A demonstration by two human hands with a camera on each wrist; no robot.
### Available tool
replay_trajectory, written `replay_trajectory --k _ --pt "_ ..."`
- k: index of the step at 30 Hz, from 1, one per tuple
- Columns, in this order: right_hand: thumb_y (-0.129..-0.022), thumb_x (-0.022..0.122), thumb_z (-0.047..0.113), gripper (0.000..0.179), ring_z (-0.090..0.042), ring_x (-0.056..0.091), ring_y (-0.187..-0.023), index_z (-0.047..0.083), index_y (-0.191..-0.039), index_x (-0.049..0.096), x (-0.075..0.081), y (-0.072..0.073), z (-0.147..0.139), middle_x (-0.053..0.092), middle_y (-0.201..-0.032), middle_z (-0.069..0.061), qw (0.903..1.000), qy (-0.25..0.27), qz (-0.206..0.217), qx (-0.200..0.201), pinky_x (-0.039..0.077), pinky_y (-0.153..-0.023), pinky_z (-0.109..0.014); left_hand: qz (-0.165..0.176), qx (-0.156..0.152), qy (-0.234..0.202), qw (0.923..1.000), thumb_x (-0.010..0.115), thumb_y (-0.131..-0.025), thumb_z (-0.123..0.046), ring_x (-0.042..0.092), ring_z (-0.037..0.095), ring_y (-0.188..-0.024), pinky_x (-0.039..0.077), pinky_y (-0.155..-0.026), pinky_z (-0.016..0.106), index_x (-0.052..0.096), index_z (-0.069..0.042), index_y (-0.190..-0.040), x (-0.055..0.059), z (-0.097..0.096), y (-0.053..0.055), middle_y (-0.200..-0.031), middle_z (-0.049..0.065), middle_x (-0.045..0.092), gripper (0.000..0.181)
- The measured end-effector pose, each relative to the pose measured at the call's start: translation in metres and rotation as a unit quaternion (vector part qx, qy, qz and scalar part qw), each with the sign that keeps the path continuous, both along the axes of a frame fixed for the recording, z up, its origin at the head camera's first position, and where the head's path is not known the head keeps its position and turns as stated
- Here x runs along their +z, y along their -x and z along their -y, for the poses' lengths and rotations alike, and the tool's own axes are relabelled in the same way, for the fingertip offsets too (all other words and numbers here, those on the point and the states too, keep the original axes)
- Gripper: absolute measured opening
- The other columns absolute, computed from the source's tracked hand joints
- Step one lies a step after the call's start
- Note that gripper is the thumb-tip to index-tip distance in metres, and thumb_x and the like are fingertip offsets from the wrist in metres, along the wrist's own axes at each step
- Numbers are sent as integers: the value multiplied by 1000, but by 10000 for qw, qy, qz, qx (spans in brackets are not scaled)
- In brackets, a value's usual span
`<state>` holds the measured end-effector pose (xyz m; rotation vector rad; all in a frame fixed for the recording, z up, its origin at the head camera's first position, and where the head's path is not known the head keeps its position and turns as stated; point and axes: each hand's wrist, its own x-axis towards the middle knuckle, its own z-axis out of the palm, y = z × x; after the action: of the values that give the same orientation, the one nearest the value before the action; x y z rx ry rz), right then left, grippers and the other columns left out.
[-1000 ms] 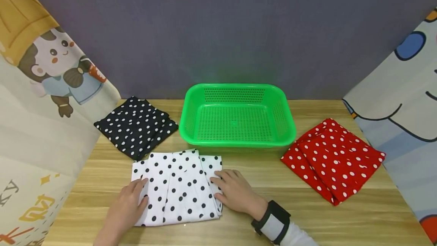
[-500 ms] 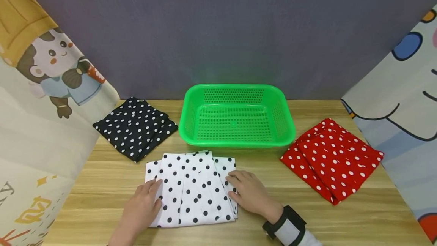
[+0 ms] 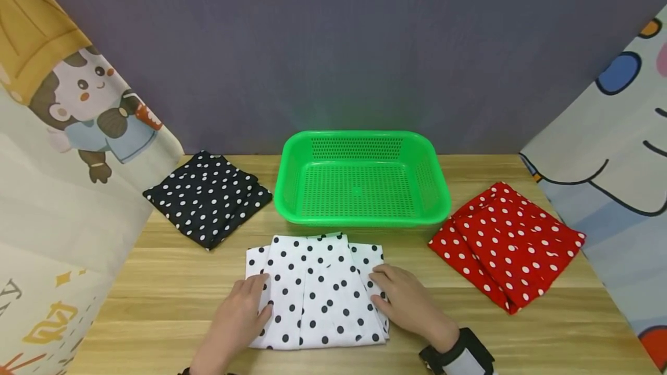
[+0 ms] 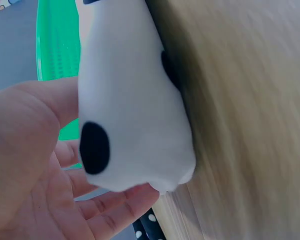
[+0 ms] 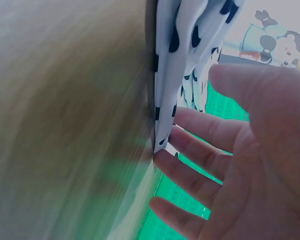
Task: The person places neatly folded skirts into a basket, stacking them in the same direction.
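Note:
A folded white cloth with black polka dots (image 3: 325, 300) lies flat on the table in front of the basket. My left hand (image 3: 237, 314) rests at its left edge, fingertips over the border. In the left wrist view, the left hand (image 4: 35, 165) has its thumb over the cloth (image 4: 135, 100) and its fingers loosely extended beside the fold. My right hand (image 3: 411, 302) touches the cloth's right edge. The right wrist view shows the right hand (image 5: 230, 155) with fingers spread and fairly straight, their tips at the stacked layers of the cloth (image 5: 170, 80).
A green plastic basket (image 3: 362, 220) stands at the table's back middle, just beyond the white cloth. A folded black cloth with white dots (image 3: 205, 198) lies at back left. On the right lies a folded red cloth with white dots (image 3: 513, 242). Printed curtains flank the wooden table (image 3: 156, 300).
Both hands have slid the white cloth to the right along the table, away from the black cloth to a spot in front of the basket. The cloth's fold looks the same.

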<state>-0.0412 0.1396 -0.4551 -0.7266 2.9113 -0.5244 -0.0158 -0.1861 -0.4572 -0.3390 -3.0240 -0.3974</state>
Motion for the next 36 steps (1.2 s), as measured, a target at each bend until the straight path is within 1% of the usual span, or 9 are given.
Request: replay_trajectory --k 6,13,18,22,26,31,36 --pt "-85 62 29 41 -25 50 -115 7 -120 59 -1 -4 -8 53 -123 -8 9996 -46 99 -274 41 -96 -46 -82 -82 37 9999 71 -72 -20 55 28 -99 49 -83 40 54 2 -118 -2 -11 0 -110 14 60 53" --pt "-84 64 30 40 -25 51 -115 9 -119 60 -2 -4 -18 54 -123 -7 9974 -55 192 -694 42 -95 -46 -141 -262 24 9996 68 -72 -17 54 28 -100 48 -86 39 55 2 -118 -2 -25 3 -111 13 58 52" --pt "-84 64 30 40 -27 50 -115 9 -118 61 -2 -4 -28 52 -123 -8 9955 -80 252 -912 42 -94 -49 20 -366 -13 9993 68 -74 -20 52 27 -102 48 -87 38 55 1 -120 -2 -36 5 -113 13 57 52" --pt "-83 65 29 40 -28 51 -113 8 -117 61 -3 -4 -35 51 -124 -10 9941 -41 265 -1052 44 -92 -49 249 -434 -59 9987 68 -76 -23 51 27 -105 48 -87 39 54 0 -122 -1 -44 8 -116 13 55 53" --pt "-82 66 27 39 -27 52 -109 7 -115 62 -3 -5 -42 51 -122 -11 9930 19 182 -1165 46 -90 -47 367 -506 -83 9980 68 -77 -24 50 27 -105 48 -86 39 53 0 -123 -3 -52 11 -117 13 54 54" --pt "-81 67 27 41 -26 53 -105 5 -115 62 -6 -5 -50 53 -118 -12 9912 2 -37 -1326 47 -87 -45 318 -603 -83 9976 69 -76 -24 51 27 -103 49 -85 38 54 0 -122 -3 -61 14 -116 13 55 54" --pt "-80 69 27 44 -29 51 -107 4 -117 61 -7 -5 -55 52 -120 -15 9890 -24 16 -1482 47 -88 -47 193 -709 -142 9972 69 -75 -24 51 27 -101 50 -82 38 55 1 -121 -2 -70 14 -115 14 55 54"
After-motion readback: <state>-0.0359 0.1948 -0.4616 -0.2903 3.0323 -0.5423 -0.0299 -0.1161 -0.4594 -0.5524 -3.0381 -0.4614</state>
